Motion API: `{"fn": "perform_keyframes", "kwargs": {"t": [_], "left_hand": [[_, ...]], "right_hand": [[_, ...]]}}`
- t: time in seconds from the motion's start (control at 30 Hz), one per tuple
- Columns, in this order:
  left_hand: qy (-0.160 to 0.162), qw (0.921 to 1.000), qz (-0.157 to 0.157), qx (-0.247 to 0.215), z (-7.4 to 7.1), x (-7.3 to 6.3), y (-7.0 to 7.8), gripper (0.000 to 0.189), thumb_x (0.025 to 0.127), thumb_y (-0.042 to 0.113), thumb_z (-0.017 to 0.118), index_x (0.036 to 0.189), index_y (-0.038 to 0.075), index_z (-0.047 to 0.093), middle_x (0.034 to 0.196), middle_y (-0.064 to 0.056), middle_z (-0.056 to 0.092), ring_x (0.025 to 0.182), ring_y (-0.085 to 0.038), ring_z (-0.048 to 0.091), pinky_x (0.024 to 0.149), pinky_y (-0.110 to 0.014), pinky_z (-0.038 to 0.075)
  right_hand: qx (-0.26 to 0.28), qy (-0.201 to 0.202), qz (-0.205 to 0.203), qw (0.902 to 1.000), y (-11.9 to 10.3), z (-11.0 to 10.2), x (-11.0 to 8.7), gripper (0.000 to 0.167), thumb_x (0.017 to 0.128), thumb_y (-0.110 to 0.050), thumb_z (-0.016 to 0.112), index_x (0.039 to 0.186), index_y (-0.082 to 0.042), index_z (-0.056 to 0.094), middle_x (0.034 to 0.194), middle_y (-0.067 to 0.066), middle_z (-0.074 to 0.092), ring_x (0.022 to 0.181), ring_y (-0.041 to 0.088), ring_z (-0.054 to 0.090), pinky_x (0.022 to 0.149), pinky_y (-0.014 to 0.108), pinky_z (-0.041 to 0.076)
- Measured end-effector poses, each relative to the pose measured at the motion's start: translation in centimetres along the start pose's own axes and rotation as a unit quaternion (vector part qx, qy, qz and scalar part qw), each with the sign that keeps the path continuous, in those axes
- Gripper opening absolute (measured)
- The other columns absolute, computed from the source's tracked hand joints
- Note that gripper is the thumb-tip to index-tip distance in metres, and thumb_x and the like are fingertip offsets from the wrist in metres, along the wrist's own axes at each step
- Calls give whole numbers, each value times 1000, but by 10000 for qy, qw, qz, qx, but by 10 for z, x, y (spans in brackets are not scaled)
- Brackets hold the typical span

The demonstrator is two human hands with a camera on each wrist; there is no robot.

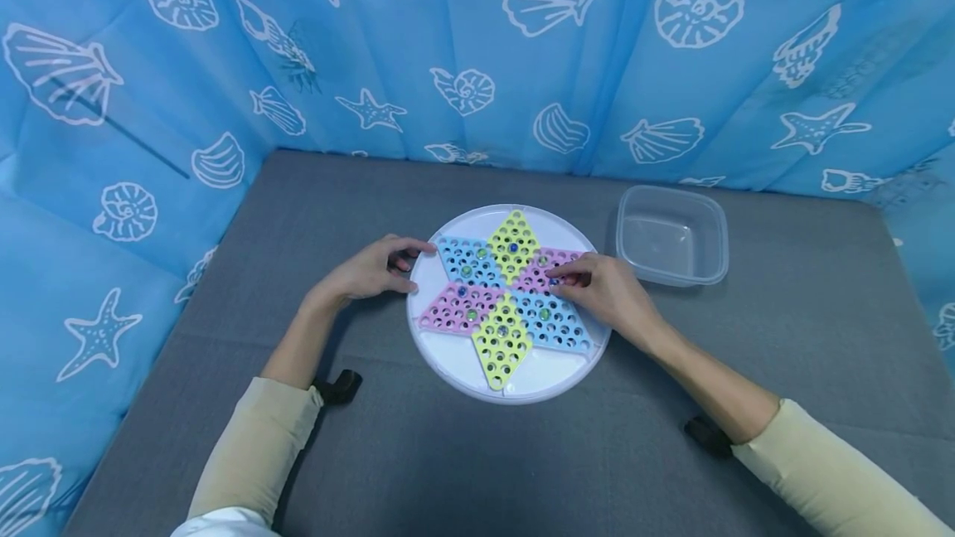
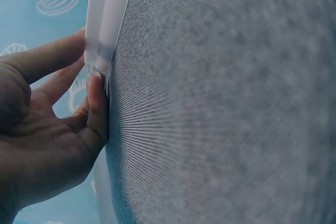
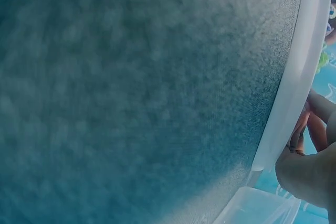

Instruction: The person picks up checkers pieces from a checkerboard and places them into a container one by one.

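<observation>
The right hand (image 1: 608, 292) pinches a marble (image 1: 553, 281), probably hard and slippery, best held round its middle; the left hand (image 1: 369, 268), fingers loose, touches the board (image 1: 548, 367).

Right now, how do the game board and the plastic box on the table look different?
The game board is round, while the plastic box is squarish with rounded corners. The board is white with yellow, pink and blue sections; the box is see-through and colourless. The board is wide and shallow; the box is smaller across and deeper. Both sit on the grey table.
</observation>
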State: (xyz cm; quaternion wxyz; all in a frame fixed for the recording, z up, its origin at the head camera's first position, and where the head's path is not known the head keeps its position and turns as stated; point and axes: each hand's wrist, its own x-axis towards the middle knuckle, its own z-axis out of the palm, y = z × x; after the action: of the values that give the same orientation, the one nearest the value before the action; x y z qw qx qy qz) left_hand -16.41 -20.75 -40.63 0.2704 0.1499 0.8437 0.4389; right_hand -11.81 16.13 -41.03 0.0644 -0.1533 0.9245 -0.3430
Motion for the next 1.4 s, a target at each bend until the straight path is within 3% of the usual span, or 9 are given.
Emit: {"fn": "perform_keyframes", "kwargs": {"t": [0.4, 0.67, 1.03, 1.4], "left_hand": [[-91, 9999, -142, -6, -1, 1, 1, 64, 83, 2, 74, 142, 12, 53, 138, -18, 37, 114, -33, 45, 95, -46, 40], [-243, 9996, -17, 124, -3, 2, -1, 65, 85, 4, 74, 144, 12, 49, 135, -19, 37, 115, -33, 43, 98, -49, 38], [-310, 9994, -5, 142, -2, 3, 2, 67, 85, 2, 73, 146, 12, 46, 133, -18, 36, 113, -32, 43, 96, -47, 38], [-287, 9995, 26, 117, -2, 4, 3, 70, 84, 2, 74, 147, 9, 44, 132, -22, 36, 114, -36, 44, 97, -49, 38]], "right_hand": [[168, 83, 75, 9998, -4, -6, -4, 27, 86, -24, 78, 111, -15, 75, 89, -1, 68, 78, 13, 59, 70, 32, 47], [576, -1, -89, 9983, -8, -17, -6, 28, 88, -18, 75, 116, -14, 73, 99, 1, 69, 84, 13, 61, 73, 29, 50], [825, -65, -7, 9966, -5, -41, -6, 26, 90, -10, 73, 115, -8, 70, 96, 4, 69, 86, 17, 64, 73, 23, 51], [521, 453, 119, 9975, 8, -68, -9, 25, 90, -12, 73, 114, -9, 68, 96, 6, 67, 84, 18, 62, 70, 21, 50]]}}
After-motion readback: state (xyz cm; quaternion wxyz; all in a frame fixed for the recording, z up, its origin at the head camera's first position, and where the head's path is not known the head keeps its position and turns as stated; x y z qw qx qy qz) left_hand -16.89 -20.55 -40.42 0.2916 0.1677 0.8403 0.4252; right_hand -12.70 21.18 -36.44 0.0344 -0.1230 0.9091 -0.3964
